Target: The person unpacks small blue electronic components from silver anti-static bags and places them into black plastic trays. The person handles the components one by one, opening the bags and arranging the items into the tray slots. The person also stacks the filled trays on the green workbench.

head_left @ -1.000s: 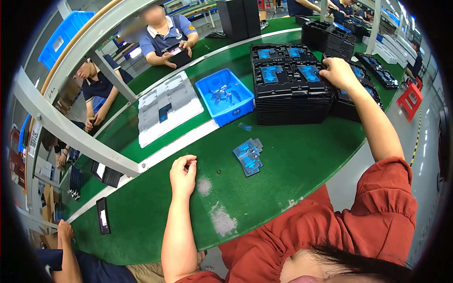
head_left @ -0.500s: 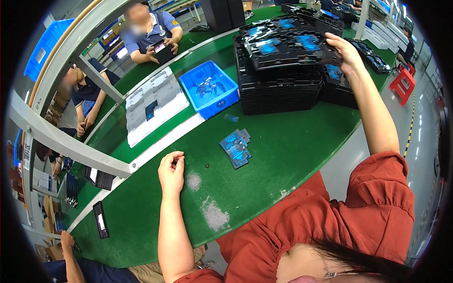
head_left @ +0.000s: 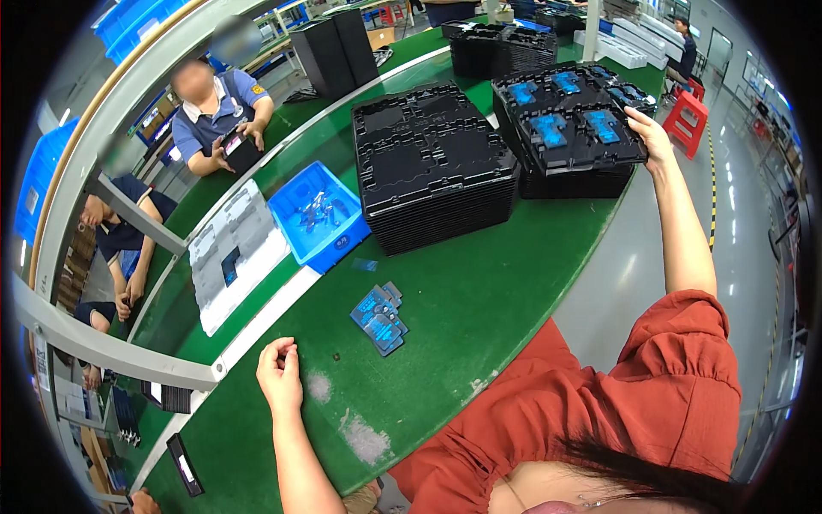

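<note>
My right hand [head_left: 652,141] grips the right edge of a black plastic tray [head_left: 584,159]. That tray carries several flat blue-filmed parts [head_left: 548,130] and sits over the right-hand pile of black trays [head_left: 569,186], slightly askew. My left hand [head_left: 281,377] rests on the green table [head_left: 428,403] with its fingers curled and nothing visible in them. Nearest to it lies a small bunch of flat blue and dark pieces [head_left: 379,321]. Between the hands stands a tall stack of black trays [head_left: 437,163], its top one bearing no parts.
A blue bin [head_left: 339,248] with clear film scraps stands left of the tall stack. Beyond it lies a white foam sheet [head_left: 224,291] with one dark part. Co-workers sit across the table, one holding a black box [head_left: 244,154]. A metal frame [head_left: 120,347] rises at left.
My right hand has moved the loaded tray off the tall stack and onto the pile at its right. The left hand keeps its place on the table; the view has shifted.
</note>
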Available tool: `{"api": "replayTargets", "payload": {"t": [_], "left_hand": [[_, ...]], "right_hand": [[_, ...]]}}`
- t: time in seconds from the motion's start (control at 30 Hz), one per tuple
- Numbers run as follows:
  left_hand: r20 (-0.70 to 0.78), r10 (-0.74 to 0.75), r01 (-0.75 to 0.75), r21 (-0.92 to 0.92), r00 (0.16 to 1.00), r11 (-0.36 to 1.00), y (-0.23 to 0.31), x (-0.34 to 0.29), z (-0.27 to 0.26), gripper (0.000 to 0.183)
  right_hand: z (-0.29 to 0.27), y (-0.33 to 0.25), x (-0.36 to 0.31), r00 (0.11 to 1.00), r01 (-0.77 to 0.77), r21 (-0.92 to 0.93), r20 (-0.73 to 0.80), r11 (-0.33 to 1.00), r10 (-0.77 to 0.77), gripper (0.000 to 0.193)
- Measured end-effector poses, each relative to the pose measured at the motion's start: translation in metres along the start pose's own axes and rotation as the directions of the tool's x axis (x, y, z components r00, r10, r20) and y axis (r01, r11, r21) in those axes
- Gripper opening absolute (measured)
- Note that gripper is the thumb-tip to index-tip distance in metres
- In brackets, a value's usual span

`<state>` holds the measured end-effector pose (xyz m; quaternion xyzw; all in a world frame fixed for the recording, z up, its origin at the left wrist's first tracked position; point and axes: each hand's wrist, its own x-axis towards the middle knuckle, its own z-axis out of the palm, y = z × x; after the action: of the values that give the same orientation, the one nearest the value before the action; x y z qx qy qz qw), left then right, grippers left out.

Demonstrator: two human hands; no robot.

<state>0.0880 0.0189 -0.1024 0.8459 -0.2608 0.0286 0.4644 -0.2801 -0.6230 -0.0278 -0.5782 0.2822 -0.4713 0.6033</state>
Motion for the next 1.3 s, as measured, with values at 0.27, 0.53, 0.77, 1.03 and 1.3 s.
{"api": "replayTargets", "payload": {"t": [0.27, 0.53, 0.77, 1.03, 1.3], "left_hand": [[-0.013, 0.02, -0.02, -0.002, 1.0, 1.0, 0.0, -0.001, 0.001, 0.015], [-0.004, 0.009, -0.009, 0.037, 1.0, 0.999, 0.004, -0.001, 0.002, 0.015], [-0.027, 0.086, -0.083, 0.091, 0.996, 0.992, 0.005, -0.001, 0.002, 0.012], [-0.033, 0.126, -0.122, 0.108, 0.991, 0.987, 0.008, 0.001, 0.004, 0.01], [0.0, 0.103, -0.103, 0.01, 0.995, 0.995, 0.007, 0.001, -0.004, 0.014]], "right_hand": [[0.004, 0.029, 0.0, 0.985, 0.007, -0.467, -0.15, 0.884, -0.088, 0.036], [0.02, 0.034, -0.019, 0.949, -0.017, -0.723, -0.229, 0.691, -0.216, 0.033], [0.139, -0.009, -0.084, 0.563, 0.568, -0.815, 0.288, 0.11, -0.775, 0.033], [0.412, -0.017, -0.235, -0.056, 0.928, 0.212, 0.893, 0.306, -0.447, 0.037], [0.642, 0.076, -0.243, 0.014, 0.943, -0.015, 1.0, 0.333, 0.006, 0.062]]}}
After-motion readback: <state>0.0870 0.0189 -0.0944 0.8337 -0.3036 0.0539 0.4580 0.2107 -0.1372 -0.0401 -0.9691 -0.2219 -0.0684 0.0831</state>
